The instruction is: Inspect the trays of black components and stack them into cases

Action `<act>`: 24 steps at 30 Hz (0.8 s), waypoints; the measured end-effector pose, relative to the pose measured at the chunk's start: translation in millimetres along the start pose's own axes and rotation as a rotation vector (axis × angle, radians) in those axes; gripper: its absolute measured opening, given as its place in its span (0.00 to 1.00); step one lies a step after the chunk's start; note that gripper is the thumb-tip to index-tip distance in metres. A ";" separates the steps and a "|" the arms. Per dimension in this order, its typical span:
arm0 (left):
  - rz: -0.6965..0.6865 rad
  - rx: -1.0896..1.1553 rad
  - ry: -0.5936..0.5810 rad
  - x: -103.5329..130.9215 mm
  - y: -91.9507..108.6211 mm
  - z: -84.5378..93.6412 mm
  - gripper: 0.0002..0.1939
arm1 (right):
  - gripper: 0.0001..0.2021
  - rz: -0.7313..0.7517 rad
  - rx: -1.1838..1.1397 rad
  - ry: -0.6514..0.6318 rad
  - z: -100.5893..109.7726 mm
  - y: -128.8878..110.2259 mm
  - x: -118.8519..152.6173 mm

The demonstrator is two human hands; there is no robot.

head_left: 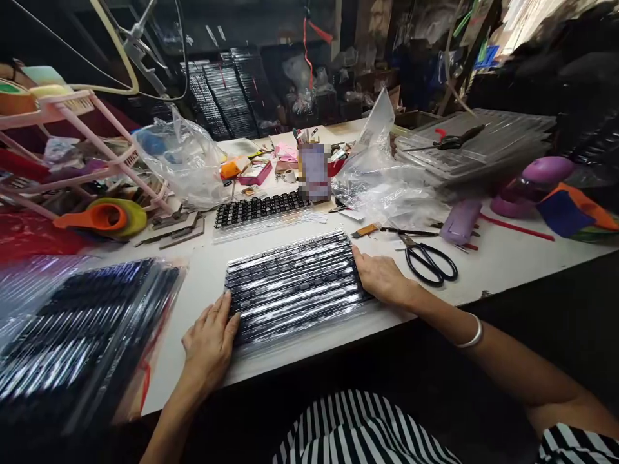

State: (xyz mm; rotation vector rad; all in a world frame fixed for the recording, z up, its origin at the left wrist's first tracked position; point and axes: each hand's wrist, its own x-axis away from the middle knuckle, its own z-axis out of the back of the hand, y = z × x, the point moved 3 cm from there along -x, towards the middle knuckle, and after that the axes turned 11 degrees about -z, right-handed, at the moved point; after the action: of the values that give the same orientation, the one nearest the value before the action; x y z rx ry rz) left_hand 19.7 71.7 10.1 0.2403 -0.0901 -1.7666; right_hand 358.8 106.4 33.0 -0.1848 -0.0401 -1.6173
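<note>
A flat stack of dark strips in clear, shiny plastic (294, 283) lies on the white table near its front edge. Against the stack's left side rests my left hand (211, 335), fingers together along the edge. My right hand (382, 277) grips the right side near the upper corner, its fingertips partly hidden. Both hands touch the stack, one at each end. Just behind it sits a black gridded piece (264, 209) on clear plastic. Black-handled scissors (430, 263) lie to the right of my right hand.
More wrapped dark strips (87, 322) are piled at the left. A pink rack (91, 129) stands behind them. Clear plastic bags (184, 154), an orange cutter (365, 231), a purple object (461, 221) and a stack of clear trays (503, 138) surround the work area.
</note>
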 end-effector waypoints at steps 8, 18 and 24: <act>-0.240 -0.242 -0.084 -9.2 19.2 2.4 0.36 | 0.27 0.248 0.154 0.170 5.9 -27.8 -12.8; -0.340 0.188 -0.147 -19.6 1.7 1.8 0.39 | 0.31 0.284 -0.094 0.048 -22.1 -19.0 -29.6; 0.027 0.561 0.173 8.7 -32.0 17.5 0.30 | 0.35 0.251 -0.096 0.031 -26.7 -44.1 -9.2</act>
State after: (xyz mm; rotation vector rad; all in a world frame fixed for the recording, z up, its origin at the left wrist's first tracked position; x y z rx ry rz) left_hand -16.3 68.7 20.0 0.7909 -0.4628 -1.6545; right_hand 312.8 114.3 9.2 -0.2297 0.0820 -1.3725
